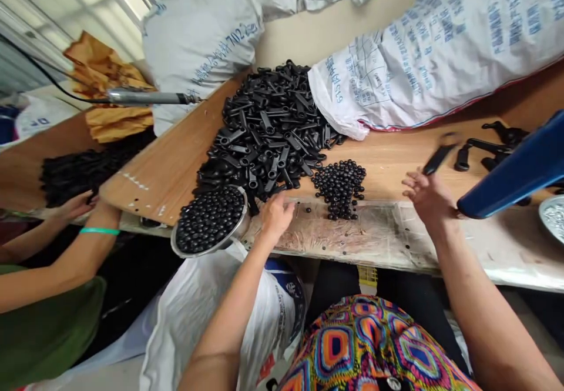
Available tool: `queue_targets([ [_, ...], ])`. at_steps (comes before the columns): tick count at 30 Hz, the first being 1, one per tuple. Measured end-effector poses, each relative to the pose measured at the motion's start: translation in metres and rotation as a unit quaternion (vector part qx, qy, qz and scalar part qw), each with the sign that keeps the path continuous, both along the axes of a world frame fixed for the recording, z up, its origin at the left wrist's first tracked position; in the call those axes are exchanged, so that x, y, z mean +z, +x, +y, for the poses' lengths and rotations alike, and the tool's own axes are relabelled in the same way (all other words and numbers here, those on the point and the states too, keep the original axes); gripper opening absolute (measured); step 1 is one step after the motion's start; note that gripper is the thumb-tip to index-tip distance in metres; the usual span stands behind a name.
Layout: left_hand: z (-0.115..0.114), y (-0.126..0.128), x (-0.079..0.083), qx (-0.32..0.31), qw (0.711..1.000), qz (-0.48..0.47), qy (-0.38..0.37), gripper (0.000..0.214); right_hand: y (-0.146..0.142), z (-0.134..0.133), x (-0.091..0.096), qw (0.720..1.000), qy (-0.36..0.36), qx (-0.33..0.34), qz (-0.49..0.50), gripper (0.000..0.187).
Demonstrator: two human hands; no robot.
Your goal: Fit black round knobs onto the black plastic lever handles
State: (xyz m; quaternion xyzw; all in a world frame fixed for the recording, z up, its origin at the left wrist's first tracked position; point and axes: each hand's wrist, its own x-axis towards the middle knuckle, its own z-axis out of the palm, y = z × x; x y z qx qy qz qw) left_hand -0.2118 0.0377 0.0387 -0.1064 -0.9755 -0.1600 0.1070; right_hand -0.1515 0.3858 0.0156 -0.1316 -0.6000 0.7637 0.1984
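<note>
My left hand [277, 217] is at the table edge, its fingers slightly bent and apart at the front of a big heap of black plastic handles [268, 126]. Nothing shows in its grasp. To its left is a metal bowl [243, 226] full of small black balls [209, 217]. A loose pile of the same balls [341, 182] lies between my hands. My right hand [427, 197] is raised at the right with its fingers spread. A motion-blurred black handle [438, 157] is just above it, overlapping its upper edge; it looks loose from the fingers.
A blue machine arm [515, 170] slants in close beside my right wrist. Behind it lie several black handles [506, 135]. Printed white sacks [432, 56] rest at the back. A metal bowl [553, 217] is at far right. A co-worker's arms [66, 244] are at left.
</note>
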Motion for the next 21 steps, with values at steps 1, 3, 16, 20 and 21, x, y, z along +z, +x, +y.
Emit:
queue_targets([
  [1, -0.009, -0.01, 0.0, 0.038, 0.999, -0.027, -0.023, 0.035, -0.003, 0.0, 0.002, 0.999, -0.035, -0.023, 0.032, 0.04],
  [3, -0.015, -0.027, -0.002, 0.081, 0.992, -0.072, -0.058, 0.032, -0.006, -0.014, 0.003, 0.997, -0.056, -0.022, 0.043, 0.041],
  [16, 0.028, -0.079, -0.011, 0.15, 0.986, -0.062, -0.044, 0.047, -0.02, -0.075, -0.008, 0.699, 0.667, 0.136, -0.219, 0.022],
  [20, 0.031, -0.096, -0.009, 0.187, 0.979, -0.076, 0.015, 0.033, -0.029, -0.08, -0.01, 0.691, 0.676, 0.138, -0.218, 0.021],
  [21, 0.03, -0.099, -0.008, 0.195, 0.977, -0.079, 0.036, 0.028, -0.029, -0.079, -0.011, 0.693, 0.674, 0.137, -0.215, 0.02],
])
